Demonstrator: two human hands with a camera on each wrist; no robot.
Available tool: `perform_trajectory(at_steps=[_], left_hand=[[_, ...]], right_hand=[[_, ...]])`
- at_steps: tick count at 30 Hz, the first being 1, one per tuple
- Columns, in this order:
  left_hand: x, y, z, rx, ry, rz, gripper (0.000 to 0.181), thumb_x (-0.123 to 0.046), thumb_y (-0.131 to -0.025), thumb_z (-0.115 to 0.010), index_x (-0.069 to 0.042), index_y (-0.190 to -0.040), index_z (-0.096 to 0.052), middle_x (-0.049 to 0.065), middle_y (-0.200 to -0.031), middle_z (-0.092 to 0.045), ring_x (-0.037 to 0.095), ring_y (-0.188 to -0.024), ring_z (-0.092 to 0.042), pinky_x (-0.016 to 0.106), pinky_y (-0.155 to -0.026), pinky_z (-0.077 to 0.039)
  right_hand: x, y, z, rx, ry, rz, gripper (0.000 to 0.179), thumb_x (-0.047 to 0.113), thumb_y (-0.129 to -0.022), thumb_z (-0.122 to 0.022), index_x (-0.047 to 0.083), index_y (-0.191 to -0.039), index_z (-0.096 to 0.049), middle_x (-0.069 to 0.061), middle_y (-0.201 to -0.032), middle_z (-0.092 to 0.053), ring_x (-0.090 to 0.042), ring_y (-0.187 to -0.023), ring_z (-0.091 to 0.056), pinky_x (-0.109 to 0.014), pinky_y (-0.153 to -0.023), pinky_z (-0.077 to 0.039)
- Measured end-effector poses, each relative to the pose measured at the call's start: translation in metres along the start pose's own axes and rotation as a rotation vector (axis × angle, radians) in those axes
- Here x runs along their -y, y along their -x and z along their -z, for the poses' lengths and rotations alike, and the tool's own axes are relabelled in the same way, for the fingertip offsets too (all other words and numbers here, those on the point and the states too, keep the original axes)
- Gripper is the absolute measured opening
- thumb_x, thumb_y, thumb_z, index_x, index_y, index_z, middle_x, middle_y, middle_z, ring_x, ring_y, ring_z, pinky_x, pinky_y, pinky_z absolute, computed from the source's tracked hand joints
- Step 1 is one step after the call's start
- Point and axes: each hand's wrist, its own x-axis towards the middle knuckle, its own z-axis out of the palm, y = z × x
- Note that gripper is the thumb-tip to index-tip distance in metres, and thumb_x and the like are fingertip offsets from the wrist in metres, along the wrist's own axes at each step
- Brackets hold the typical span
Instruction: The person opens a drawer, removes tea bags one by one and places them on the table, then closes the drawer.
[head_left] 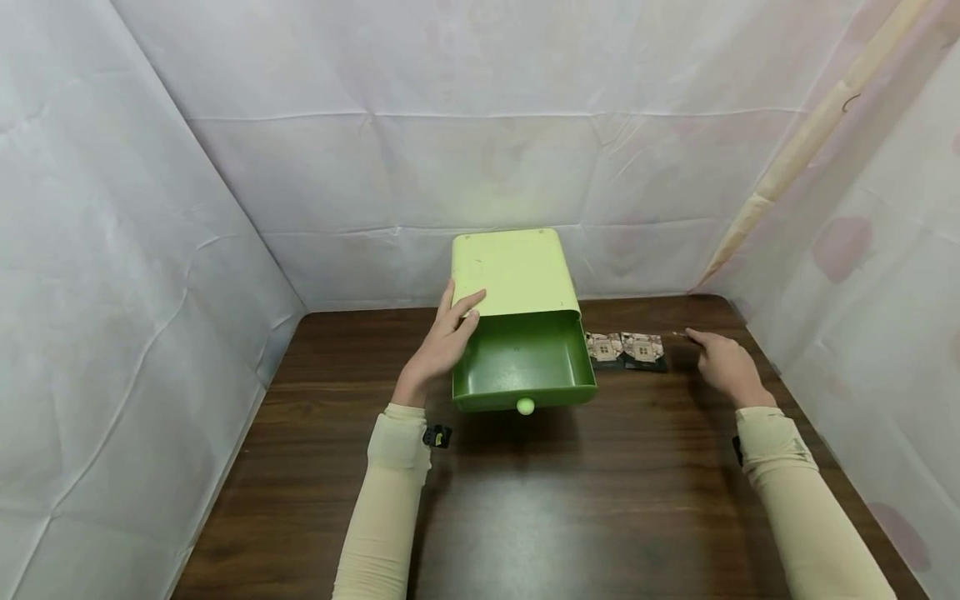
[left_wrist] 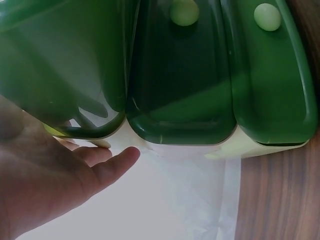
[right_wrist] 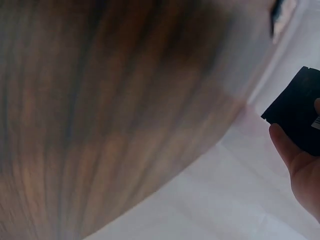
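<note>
A light green drawer cabinet [head_left: 513, 271] stands at the back middle of the table. Its top drawer [head_left: 517, 400], dark green with a round pale knob, is pulled out, and its visible floor is bare. My left hand [head_left: 441, 343] rests against the cabinet's upper left edge, fingers extended onto the top and side. To the right, my right hand [head_left: 726, 367] pinches a small flat packet [right_wrist: 296, 110] above the table. Its dark back carries a barcode label in the right wrist view. Two printed packets [head_left: 642, 350] lie side by side between cabinet and right hand.
Two lower drawers [left_wrist: 182, 85] of the cabinet are shut, each with a pale knob. White sheets [head_left: 480, 167] enclose the dark wood table [head_left: 510, 500] at the back and sides. A wrapped pole [head_left: 795, 158] slants down to the back right corner.
</note>
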Motion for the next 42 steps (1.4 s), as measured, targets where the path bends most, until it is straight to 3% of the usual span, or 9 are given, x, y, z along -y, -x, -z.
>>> perform_trajectory(at_steps=[6, 9, 12, 16, 28, 33, 36, 39, 42], left_hand=[[0.004, -0.001, -0.001, -0.001, -0.012, -0.006, 0.046, -0.043, -0.105, -0.037, -0.031, -0.149, -0.040, -0.004, -0.160, 0.018, 0.009, -0.144, 0.013, 0.054, -0.112, -0.012], [0.005, -0.001, -0.001, 0.008, -0.010, -0.018, 0.047, -0.043, -0.104, -0.039, -0.030, -0.150, -0.039, -0.004, -0.160, 0.018, 0.011, -0.144, 0.014, 0.055, -0.112, -0.013], [0.004, 0.000, 0.002, 0.019, -0.017, -0.029, 0.049, -0.042, -0.104, -0.043, -0.029, -0.151, -0.037, -0.003, -0.160, 0.018, 0.014, -0.144, 0.013, 0.057, -0.111, -0.013], [0.004, 0.001, 0.004, 0.051, -0.011, -0.050, 0.055, -0.036, -0.102, -0.051, -0.024, -0.153, -0.034, 0.000, -0.159, 0.021, 0.020, -0.145, 0.015, 0.061, -0.109, -0.013], [0.006, 0.001, 0.007, 0.110, -0.029, -0.011, 0.076, -0.043, -0.089, -0.069, -0.035, -0.153, -0.028, -0.006, -0.158, 0.025, 0.016, -0.144, 0.016, 0.059, -0.109, -0.016], [0.000, 0.003, 0.007, 0.115, -0.009, -0.034, 0.065, -0.036, -0.098, -0.059, -0.026, -0.154, -0.030, 0.001, -0.159, 0.024, 0.019, -0.144, 0.017, 0.060, -0.109, -0.015], [-0.015, 0.007, 0.010, 0.132, 0.017, -0.029, 0.055, -0.028, -0.105, -0.046, -0.015, -0.155, -0.029, 0.008, -0.158, 0.025, 0.025, -0.144, 0.019, 0.059, -0.110, -0.013], [-0.026, 0.008, 0.012, 0.142, 0.041, -0.023, 0.048, -0.021, -0.108, -0.034, -0.007, -0.153, -0.029, 0.015, -0.157, 0.025, 0.029, -0.143, 0.021, 0.058, -0.111, -0.009], [-0.026, 0.007, 0.011, 0.130, 0.052, -0.032, 0.046, -0.019, -0.109, -0.029, -0.005, -0.153, -0.030, 0.016, -0.157, 0.024, 0.030, -0.143, 0.021, 0.057, -0.112, -0.006]], right_hand=[[-0.008, -0.006, -0.013, 0.061, 0.019, 0.001, 0.048, -0.005, -0.092, -0.039, -0.005, -0.139, -0.048, -0.033, -0.102, -0.060, -0.024, -0.049, -0.041, -0.035, -0.046, -0.029], [-0.013, -0.006, -0.020, 0.088, 0.049, 0.002, 0.046, -0.002, -0.094, -0.041, -0.004, -0.139, -0.049, -0.036, -0.126, -0.052, -0.043, -0.079, -0.060, -0.039, -0.048, -0.036], [-0.018, -0.008, -0.027, 0.122, 0.068, 0.010, 0.048, 0.000, -0.094, -0.044, -0.002, -0.142, -0.047, -0.034, -0.138, -0.043, -0.055, -0.114, -0.048, -0.049, -0.059, -0.045], [-0.022, -0.008, -0.033, 0.179, 0.048, 0.014, 0.054, 0.001, -0.092, -0.044, -0.002, -0.145, -0.041, -0.033, -0.144, -0.036, -0.057, -0.121, -0.038, -0.055, -0.070, -0.043], [-0.023, -0.009, -0.034, 0.282, -0.042, -0.031, 0.075, -0.007, -0.076, -0.044, -0.003, -0.150, -0.031, -0.033, -0.153, -0.019, -0.054, -0.136, -0.016, -0.036, -0.047, -0.025], [-0.012, -0.006, -0.028, 0.142, 0.009, 0.000, 0.053, 0.002, -0.090, -0.049, -0.004, -0.143, -0.044, -0.034, -0.145, -0.035, -0.054, -0.128, -0.033, -0.053, -0.060, -0.046], [0.007, -0.005, -0.015, -0.003, 0.053, 0.027, 0.037, 0.012, -0.097, -0.054, -0.004, -0.130, -0.057, -0.031, -0.121, -0.058, -0.043, -0.085, -0.063, -0.056, -0.061, -0.048], [0.028, -0.006, 0.004, -0.151, 0.063, 0.071, 0.027, 0.015, -0.098, -0.056, -0.002, -0.116, -0.067, -0.022, -0.089, -0.068, -0.020, -0.046, -0.050, -0.039, -0.040, -0.038], [0.051, -0.011, 0.021, -0.283, 0.054, 0.137, 0.022, 0.016, -0.098, -0.057, 0.002, -0.107, -0.072, -0.011, -0.070, -0.066, -0.012, -0.039, -0.040, -0.034, -0.036, -0.029]])
